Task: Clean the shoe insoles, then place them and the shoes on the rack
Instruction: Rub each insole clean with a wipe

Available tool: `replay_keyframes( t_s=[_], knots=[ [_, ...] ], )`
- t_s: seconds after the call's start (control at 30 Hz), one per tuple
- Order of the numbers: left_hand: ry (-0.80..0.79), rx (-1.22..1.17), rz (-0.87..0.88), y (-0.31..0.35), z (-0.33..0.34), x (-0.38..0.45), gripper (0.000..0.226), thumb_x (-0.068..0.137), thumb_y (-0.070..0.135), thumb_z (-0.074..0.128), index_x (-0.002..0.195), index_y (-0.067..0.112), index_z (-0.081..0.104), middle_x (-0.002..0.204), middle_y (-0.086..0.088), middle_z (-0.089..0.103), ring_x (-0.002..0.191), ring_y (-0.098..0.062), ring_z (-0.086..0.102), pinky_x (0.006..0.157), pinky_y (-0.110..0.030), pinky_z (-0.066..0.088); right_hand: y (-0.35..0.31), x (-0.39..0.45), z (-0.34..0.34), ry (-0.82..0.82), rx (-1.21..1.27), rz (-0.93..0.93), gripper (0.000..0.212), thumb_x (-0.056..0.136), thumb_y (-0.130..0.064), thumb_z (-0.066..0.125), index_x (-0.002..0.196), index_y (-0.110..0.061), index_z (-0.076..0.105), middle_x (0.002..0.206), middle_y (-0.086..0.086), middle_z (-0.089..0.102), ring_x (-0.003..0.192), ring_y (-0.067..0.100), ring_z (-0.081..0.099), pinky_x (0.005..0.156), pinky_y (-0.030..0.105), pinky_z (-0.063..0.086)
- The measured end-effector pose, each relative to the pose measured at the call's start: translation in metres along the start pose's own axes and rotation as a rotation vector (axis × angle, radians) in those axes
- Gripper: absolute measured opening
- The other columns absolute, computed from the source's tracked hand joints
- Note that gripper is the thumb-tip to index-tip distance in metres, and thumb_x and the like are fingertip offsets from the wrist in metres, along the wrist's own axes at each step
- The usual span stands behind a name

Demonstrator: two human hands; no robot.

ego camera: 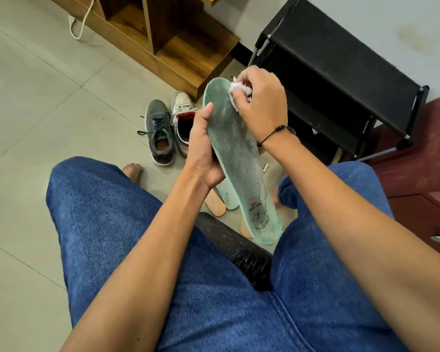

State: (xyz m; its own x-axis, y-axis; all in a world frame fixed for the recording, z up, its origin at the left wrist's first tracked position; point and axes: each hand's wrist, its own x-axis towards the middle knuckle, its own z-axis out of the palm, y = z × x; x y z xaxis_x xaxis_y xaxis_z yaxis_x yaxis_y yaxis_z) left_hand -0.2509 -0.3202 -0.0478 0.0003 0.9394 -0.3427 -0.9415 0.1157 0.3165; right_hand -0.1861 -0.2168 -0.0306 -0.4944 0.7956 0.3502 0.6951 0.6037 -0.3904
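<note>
A worn green insole [239, 153] is held above my knees, toe end pointing away. My left hand [203, 148] grips its left edge at mid length, thumb on the top face. My right hand [258, 102] pinches a crumpled white wipe [235, 88] against the toe end. On the floor beneath lie another green insole [230, 196] and an orange insole [215, 203], both partly hidden. A grey sneaker [160, 133] and a white sneaker [182, 115] stand side by side on the tiles. The black shoe rack [341, 72] stands to the right.
A wooden shelf unit [178, 44] stands behind the sneakers, with a white cord [80, 24] on the tiles to its left. A dark red cabinet [427, 174] with a metal knob is at the right. My bare feet rest on the floor; I sit on a black seat [236, 247].
</note>
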Motion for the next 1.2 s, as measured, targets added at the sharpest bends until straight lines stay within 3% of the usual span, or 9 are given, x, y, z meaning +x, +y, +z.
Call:
replay_keyframes(
  t_s=[0.13, 0.23, 0.43, 0.6, 0.7, 0.77, 0.87, 1.03, 1.2],
  knots=[
    [0.078, -0.027, 0.017, 0.005, -0.001, 0.002, 0.038, 0.087, 0.044, 0.043, 0.095, 0.011, 0.061, 0.09, -0.008, 0.06, 0.085, -0.021, 0.058, 0.08, -0.035, 0.051, -0.02, -0.027, 0.0, -0.048, 0.125, -0.176, 0.016, 0.082, -0.022, 0.055, 0.083, -0.006, 0.061, 0.08, 0.007, 0.063, 0.076, 0.024, 0.057, 0.07, 0.038, 0.046],
    [0.11, -0.084, 0.045, 0.006, -0.005, 0.005, 0.033, 0.086, 0.042, 0.046, 0.081, 0.012, 0.06, 0.074, -0.005, 0.06, 0.075, -0.017, 0.058, 0.074, -0.03, 0.052, -0.027, -0.045, -0.002, -0.086, 0.101, -0.298, 0.011, 0.08, -0.018, 0.059, 0.083, -0.008, 0.061, 0.079, 0.004, 0.062, 0.075, 0.024, 0.057, 0.067, 0.036, 0.043],
    [0.024, -0.029, -0.027, 0.002, 0.004, -0.002, 0.049, 0.096, 0.047, 0.028, 0.102, 0.011, 0.061, 0.085, -0.008, 0.069, 0.074, -0.021, 0.068, 0.064, -0.04, 0.057, -0.007, 0.005, 0.001, 0.001, 0.032, 0.007, 0.02, 0.083, -0.027, 0.055, 0.087, -0.008, 0.061, 0.085, 0.006, 0.065, 0.081, 0.028, 0.058, 0.073, 0.042, 0.046],
    [0.039, -0.013, -0.006, 0.004, 0.003, 0.0, 0.043, 0.096, 0.045, 0.032, 0.098, 0.013, 0.061, 0.079, -0.007, 0.07, 0.071, -0.019, 0.069, 0.061, -0.034, 0.057, -0.026, -0.001, 0.002, -0.078, 0.177, -0.231, 0.018, 0.082, -0.02, 0.053, 0.085, -0.005, 0.063, 0.083, 0.007, 0.064, 0.079, 0.023, 0.057, 0.074, 0.03, 0.044],
    [0.041, -0.014, -0.034, 0.003, -0.002, 0.002, 0.045, 0.095, 0.048, 0.033, 0.103, 0.014, 0.06, 0.087, -0.008, 0.069, 0.081, -0.022, 0.067, 0.072, -0.043, 0.057, -0.024, 0.001, 0.004, -0.101, 0.202, -0.248, 0.019, 0.083, -0.018, 0.053, 0.087, -0.004, 0.064, 0.087, 0.01, 0.065, 0.081, 0.024, 0.059, 0.074, 0.029, 0.043],
    [0.036, 0.032, -0.085, 0.001, -0.006, 0.003, 0.053, 0.092, 0.054, 0.033, 0.114, 0.013, 0.058, 0.101, -0.009, 0.063, 0.094, -0.026, 0.059, 0.085, -0.053, 0.049, -0.012, 0.01, 0.005, -0.046, 0.162, -0.086, 0.016, 0.084, -0.015, 0.053, 0.089, -0.004, 0.064, 0.089, 0.01, 0.064, 0.083, 0.023, 0.059, 0.073, 0.028, 0.042],
    [0.045, 0.046, -0.094, 0.001, -0.007, 0.003, 0.056, 0.091, 0.056, 0.033, 0.118, 0.013, 0.056, 0.104, -0.009, 0.061, 0.096, -0.026, 0.057, 0.088, -0.055, 0.046, -0.005, 0.013, 0.005, 0.008, 0.133, 0.094, 0.015, 0.084, -0.015, 0.055, 0.088, -0.004, 0.063, 0.09, 0.01, 0.063, 0.083, 0.023, 0.057, 0.071, 0.026, 0.04],
    [0.065, 0.019, -0.062, 0.005, -0.002, 0.003, 0.055, 0.093, 0.059, 0.033, 0.112, 0.015, 0.059, 0.093, -0.01, 0.07, 0.084, -0.021, 0.069, 0.069, -0.039, 0.057, -0.023, -0.005, 0.005, -0.091, 0.143, -0.241, 0.017, 0.082, -0.018, 0.052, 0.081, -0.003, 0.061, 0.081, 0.011, 0.061, 0.078, 0.024, 0.057, 0.071, 0.029, 0.043],
    [0.026, 0.087, -0.123, 0.001, -0.006, 0.004, 0.078, 0.087, 0.073, 0.024, 0.137, 0.018, 0.046, 0.118, -0.011, 0.062, 0.108, -0.028, 0.058, 0.097, -0.06, 0.041, -0.01, 0.01, 0.005, 0.024, 0.175, 0.037, 0.013, 0.082, -0.017, 0.056, 0.079, -0.004, 0.059, 0.079, 0.002, 0.058, 0.074, 0.014, 0.05, 0.066, 0.028, 0.044]
  ],
)
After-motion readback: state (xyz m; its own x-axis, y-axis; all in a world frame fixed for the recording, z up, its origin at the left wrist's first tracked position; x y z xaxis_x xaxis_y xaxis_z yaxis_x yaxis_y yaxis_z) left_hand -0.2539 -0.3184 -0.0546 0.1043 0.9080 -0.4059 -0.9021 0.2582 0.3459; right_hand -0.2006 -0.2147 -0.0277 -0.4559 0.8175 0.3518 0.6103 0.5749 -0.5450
